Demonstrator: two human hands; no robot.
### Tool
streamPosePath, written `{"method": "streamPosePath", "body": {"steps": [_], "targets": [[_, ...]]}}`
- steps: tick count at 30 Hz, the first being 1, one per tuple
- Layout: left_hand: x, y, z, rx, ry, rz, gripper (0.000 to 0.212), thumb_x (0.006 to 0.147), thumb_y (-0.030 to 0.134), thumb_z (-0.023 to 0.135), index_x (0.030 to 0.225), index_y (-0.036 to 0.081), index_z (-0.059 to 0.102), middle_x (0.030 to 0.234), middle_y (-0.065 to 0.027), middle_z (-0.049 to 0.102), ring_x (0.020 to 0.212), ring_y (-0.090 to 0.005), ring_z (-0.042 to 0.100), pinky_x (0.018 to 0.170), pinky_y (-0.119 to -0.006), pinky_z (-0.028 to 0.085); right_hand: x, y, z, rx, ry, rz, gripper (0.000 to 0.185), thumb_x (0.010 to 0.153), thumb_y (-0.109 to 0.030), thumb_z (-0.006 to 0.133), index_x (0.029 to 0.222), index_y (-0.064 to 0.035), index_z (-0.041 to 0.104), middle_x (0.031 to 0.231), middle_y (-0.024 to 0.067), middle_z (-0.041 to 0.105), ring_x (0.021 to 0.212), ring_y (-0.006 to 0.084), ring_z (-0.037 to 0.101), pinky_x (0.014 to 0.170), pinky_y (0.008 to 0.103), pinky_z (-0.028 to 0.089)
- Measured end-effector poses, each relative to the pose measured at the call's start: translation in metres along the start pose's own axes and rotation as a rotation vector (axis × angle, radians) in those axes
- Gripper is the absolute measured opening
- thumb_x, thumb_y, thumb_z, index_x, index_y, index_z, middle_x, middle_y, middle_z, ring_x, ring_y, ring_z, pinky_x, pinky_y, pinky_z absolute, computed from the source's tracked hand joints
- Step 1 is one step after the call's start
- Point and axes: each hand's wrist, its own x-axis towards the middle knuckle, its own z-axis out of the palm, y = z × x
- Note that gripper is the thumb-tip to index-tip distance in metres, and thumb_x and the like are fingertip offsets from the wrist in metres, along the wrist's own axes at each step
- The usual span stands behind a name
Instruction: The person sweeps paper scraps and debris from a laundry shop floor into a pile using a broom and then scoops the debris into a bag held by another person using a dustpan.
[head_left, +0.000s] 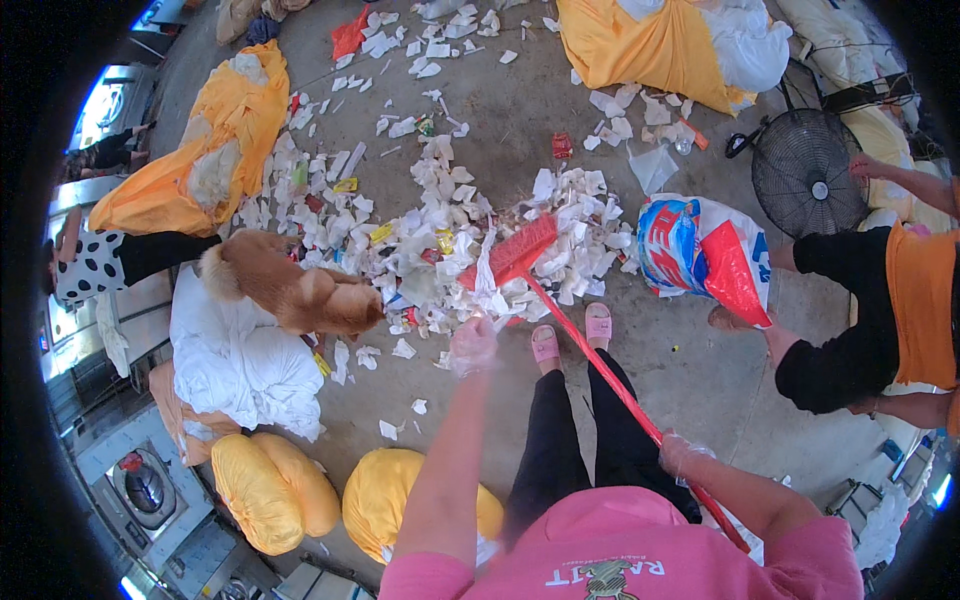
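Note:
A red broom (517, 251) lies head-down on a long heap of crumpled white paper and wrappers (585, 199). My right hand (679, 454), in a clear plastic glove, is closed around the broom's red handle near my waist. My left hand (474, 345), also in a clear glove, is raised over the near edge of the heap, its fingers curled at the lower end of a white strip (486, 259) that hangs over the broom head. A printed plastic sack (671, 244) with a red part stands to the right of the heap.
A brown dog (300, 292) noses the heap's left side. Orange cloth bundles (652, 45), a white bundle (240, 352) and yellow bundles (259, 491) lie around. A floor fan (810, 172) stands at right, near a person in black trousers (840, 315). Another person (94, 259) is at left.

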Motion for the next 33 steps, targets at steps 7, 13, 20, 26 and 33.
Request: {"method": "streamPosePath", "body": {"steps": [7, 13, 20, 26, 33], "targets": [[-0.045, -0.016, 0.02, -0.621, 0.109, 0.222, 0.024, 0.076, 0.024, 0.061, 0.088, 0.004, 0.055, 0.075, -0.0085, 0.058, 0.068, -0.0173, 0.055, 0.06, -0.031, 0.044, -0.057, -0.052, -0.084, 0.212, -0.02, -0.086, 0.029, 0.072, -0.012, 0.051, 0.099, -0.0018, 0.05, 0.094, 0.0229, 0.057, 0.078, 0.0377, 0.059, 0.07, 0.0427, 0.048], [-0.039, -0.043, 0.055, -1.26, 0.056, -0.491, 0.023, 0.075, 0.022, 0.066, 0.088, 0.01, 0.051, 0.072, -0.0021, 0.051, 0.055, -0.01, 0.047, 0.044, -0.022, 0.038, -0.088, -0.025, -0.07, 0.277, 0.142, -0.403, 0.029, 0.071, -0.014, 0.053, 0.097, -0.0014, 0.047, 0.078, 0.0181, 0.056, 0.058, 0.0304, 0.058, 0.052, 0.0389, 0.046], [0.023, 0.035, 0.0, -1.363, 0.234, -0.533, 0.023, 0.076, 0.028, 0.067, 0.085, 0.016, 0.05, 0.072, 0.0, 0.052, 0.058, -0.008, 0.046, 0.046, -0.021, 0.036, -0.131, -0.02, -0.068, 0.631, 0.043, -0.115, 0.022, 0.071, -0.014, 0.052, 0.086, 0.0013, 0.051, 0.067, 0.0201, 0.057, 0.063, 0.032, 0.058, 0.058, 0.0395, 0.045], [0.0, 0.021, -0.016, -1.217, 0.063, -0.281, 0.021, 0.077, 0.025, 0.066, 0.084, 0.014, 0.05, 0.069, 0.0012, 0.05, 0.052, -0.007, 0.042, 0.043, -0.018, 0.033, -0.115, 0.011, -0.028, 0.53, 0.226, -0.232, 0.013, 0.072, -0.009, 0.05, 0.081, 0.0003, 0.049, 0.053, 0.0085, 0.05, 0.042, 0.0198, 0.051, 0.039, 0.0339, 0.04], [-0.023, 0.006, -0.063, -1.156, 0.061, 0.04, 0.017, 0.08, 0.016, 0.061, 0.078, 0.01, 0.046, 0.068, -0.0003, 0.048, 0.057, -0.0084, 0.045, 0.048, -0.02, 0.037, -0.137, 0.004, -0.02, 0.7, -0.006, -0.131, 0.007, 0.071, -0.006, 0.051, 0.076, -0.0015, 0.05, 0.05, 0.0075, 0.048, 0.039, 0.0171, 0.048, 0.035, 0.0315, 0.037]]}}
